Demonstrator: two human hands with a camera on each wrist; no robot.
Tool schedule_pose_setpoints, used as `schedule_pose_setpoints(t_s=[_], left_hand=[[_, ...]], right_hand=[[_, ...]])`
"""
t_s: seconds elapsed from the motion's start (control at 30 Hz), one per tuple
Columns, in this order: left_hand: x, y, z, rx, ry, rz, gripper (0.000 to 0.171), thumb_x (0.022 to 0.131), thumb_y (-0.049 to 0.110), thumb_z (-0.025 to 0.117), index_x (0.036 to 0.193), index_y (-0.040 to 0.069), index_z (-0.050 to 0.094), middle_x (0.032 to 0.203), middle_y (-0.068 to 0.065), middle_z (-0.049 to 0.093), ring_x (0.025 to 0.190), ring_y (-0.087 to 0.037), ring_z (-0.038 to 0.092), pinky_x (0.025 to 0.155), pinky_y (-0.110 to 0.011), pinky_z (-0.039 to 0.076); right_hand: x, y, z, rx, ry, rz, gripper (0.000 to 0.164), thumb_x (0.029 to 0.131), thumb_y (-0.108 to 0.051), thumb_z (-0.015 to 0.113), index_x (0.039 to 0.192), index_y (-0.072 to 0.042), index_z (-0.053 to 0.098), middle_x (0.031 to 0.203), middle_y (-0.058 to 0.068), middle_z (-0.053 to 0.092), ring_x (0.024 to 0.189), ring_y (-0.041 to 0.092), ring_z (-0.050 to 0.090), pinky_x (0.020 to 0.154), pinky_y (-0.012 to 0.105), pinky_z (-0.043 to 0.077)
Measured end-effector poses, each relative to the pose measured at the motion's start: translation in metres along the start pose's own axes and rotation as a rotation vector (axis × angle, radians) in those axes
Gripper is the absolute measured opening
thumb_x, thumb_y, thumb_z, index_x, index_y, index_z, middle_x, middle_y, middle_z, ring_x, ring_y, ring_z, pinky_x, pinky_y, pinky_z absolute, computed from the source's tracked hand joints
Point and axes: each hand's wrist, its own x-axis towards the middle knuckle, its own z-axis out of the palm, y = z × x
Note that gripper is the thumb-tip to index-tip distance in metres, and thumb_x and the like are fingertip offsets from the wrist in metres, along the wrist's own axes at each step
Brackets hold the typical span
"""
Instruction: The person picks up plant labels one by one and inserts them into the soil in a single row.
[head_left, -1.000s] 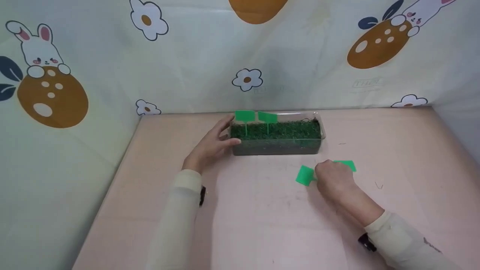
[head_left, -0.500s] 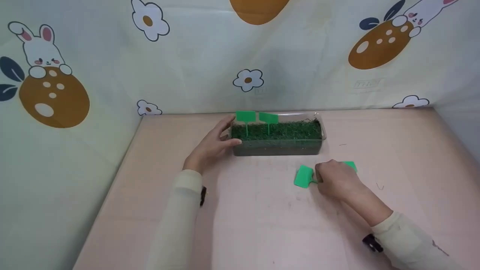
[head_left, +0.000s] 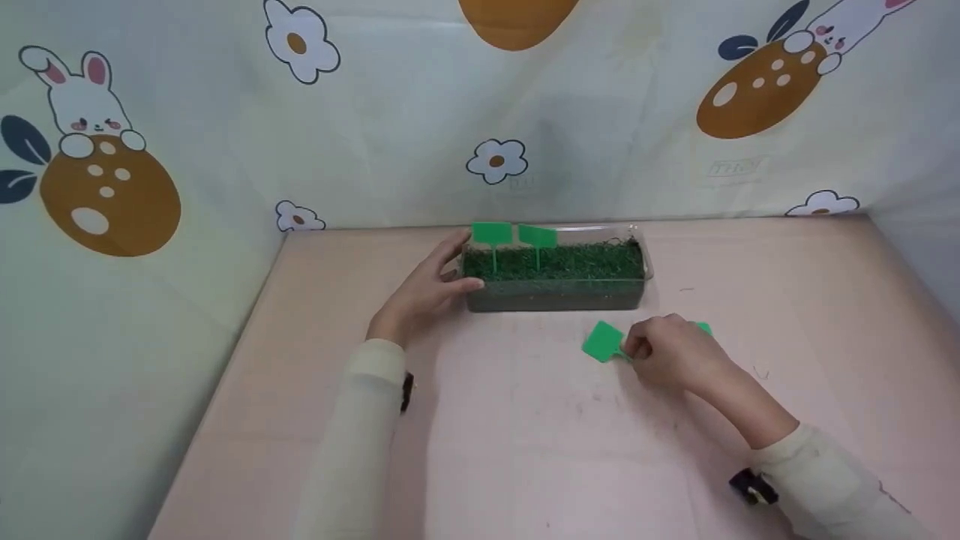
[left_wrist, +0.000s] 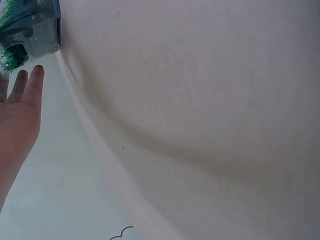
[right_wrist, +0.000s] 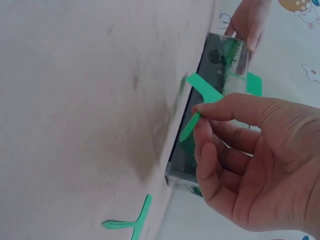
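A clear plastic box (head_left: 555, 296) filled with dark soil and topped with green grass (head_left: 592, 259) sits near the back of the table. My left hand (head_left: 420, 292) rests on its left end, thumb on the front rim and straight fingers toward the back. Two green plant labels stand upright in the grass, one at the left (head_left: 491, 232) and one beside it (head_left: 537, 237). In front of the box, my right hand (head_left: 679, 356) pinches the stem of another green plant label (right_wrist: 206, 91) between thumb and forefinger, its pointed end sticking out past the fingertips.
One more green plant label (right_wrist: 137, 220) lies on the table, mostly hidden behind my right hand in the head view. A pale cloth (head_left: 405, 150) with printed rabbits and flowers hangs right behind the pink tabletop (head_left: 510, 450).
My right hand has raised and turned the pinched label slightly, its flat head shifting a little left and up. The left hand has stayed at the box's end.
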Motion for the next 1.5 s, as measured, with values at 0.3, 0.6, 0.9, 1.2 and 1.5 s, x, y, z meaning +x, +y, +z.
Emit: schedule_pose_setpoints(t_s=[0.3, 0.6, 0.9, 1.2, 1.5], left_hand=[[0.000, 0.001, -0.001, 0.010, -0.011, 0.014, 0.087, 0.089, 0.031, 0.076, 0.158, 0.038, 0.022, 0.167, 0.002, 0.018, 0.153, -0.031, 0.026, 0.123, -0.047, 0.030], [0.001, 0.002, 0.000, 0.005, 0.003, -0.011, 0.086, 0.089, 0.032, 0.076, 0.157, 0.040, 0.025, 0.167, 0.004, 0.019, 0.153, -0.028, 0.024, 0.124, -0.045, 0.029], [0.001, 0.001, 0.000, 0.002, 0.002, -0.002, 0.087, 0.087, 0.034, 0.077, 0.156, 0.041, 0.025, 0.167, 0.004, 0.019, 0.154, -0.028, 0.023, 0.125, -0.047, 0.027], [0.001, 0.000, -0.001, 0.027, -0.012, 0.047, 0.089, 0.088, 0.033, 0.077, 0.158, 0.035, 0.023, 0.167, 0.005, 0.018, 0.155, -0.021, 0.018, 0.126, -0.042, 0.026], [0.001, 0.000, -0.001, 0.023, -0.016, 0.027, 0.088, 0.090, 0.030, 0.075, 0.159, 0.036, 0.020, 0.168, 0.000, 0.016, 0.154, -0.032, 0.023, 0.124, -0.049, 0.029]], right_hand=[[0.001, -0.002, -0.007, 0.076, -0.049, -0.006, 0.010, 0.085, -0.002, 0.070, 0.091, -0.009, 0.075, 0.083, 0.002, 0.070, 0.075, 0.014, 0.060, 0.069, 0.032, 0.052], [0.005, -0.004, -0.013, 0.108, -0.048, 0.003, 0.008, 0.089, -0.005, 0.069, 0.093, -0.008, 0.074, 0.088, 0.005, 0.070, 0.079, 0.017, 0.062, 0.071, 0.035, 0.052], [0.009, -0.002, -0.017, 0.156, -0.026, -0.023, 0.008, 0.090, -0.006, 0.067, 0.095, -0.006, 0.074, 0.090, 0.008, 0.072, 0.081, 0.019, 0.065, 0.068, 0.034, 0.054], [0.014, -0.006, -0.023, 0.188, -0.006, -0.045, 0.009, 0.091, -0.009, 0.067, 0.096, -0.005, 0.073, 0.091, 0.009, 0.072, 0.080, 0.019, 0.065, 0.067, 0.031, 0.052], [0.022, -0.011, -0.031, 0.232, 0.041, -0.061, 0.011, 0.091, -0.009, 0.065, 0.097, -0.006, 0.073, 0.095, 0.010, 0.072, 0.086, 0.021, 0.067, 0.072, 0.031, 0.053]])
